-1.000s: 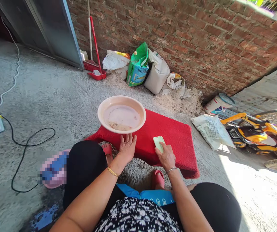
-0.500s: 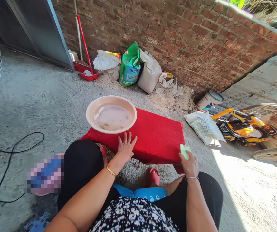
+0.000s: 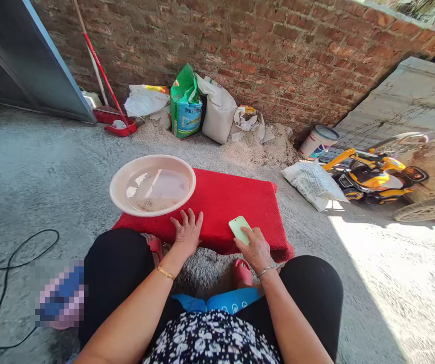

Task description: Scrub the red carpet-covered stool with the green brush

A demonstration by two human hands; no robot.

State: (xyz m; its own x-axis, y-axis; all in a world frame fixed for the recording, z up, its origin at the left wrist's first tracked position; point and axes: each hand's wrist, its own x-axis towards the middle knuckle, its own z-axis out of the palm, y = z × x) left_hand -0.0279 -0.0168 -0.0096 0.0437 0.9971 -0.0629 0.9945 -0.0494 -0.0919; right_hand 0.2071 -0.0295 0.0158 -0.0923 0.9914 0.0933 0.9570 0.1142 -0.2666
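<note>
My left hand (image 3: 187, 232) lies spread on the near edge of a red cloth (image 3: 236, 194), just below the rim of a pale pink basin (image 3: 116, 194). Cloudy water with some sediment fills part of the basin, which rests on the left end of the cloth. The cloth covers a low bench-like support and hangs over its near side. In my right hand (image 3: 257, 248) is what looks like a scrub brush (image 3: 239, 226), with a flat pale green back and rounded corners. The brush lies against the cloth right of centre; its underside is hidden.
Several sacks, among them a green bag (image 3: 186, 108), stand along the brick wall. A red dustpan (image 3: 121, 130) and a paint bucket (image 3: 319, 143) are there too. To the right are a white sack (image 3: 314, 183) and a yellow toy excavator (image 3: 380, 177). A black cable (image 3: 7, 273) loops on the left.
My right hand has moved the brush left from the cloth's right edge onto its top. My left hand stays spread on the near edge. The view has shifted slightly.
</note>
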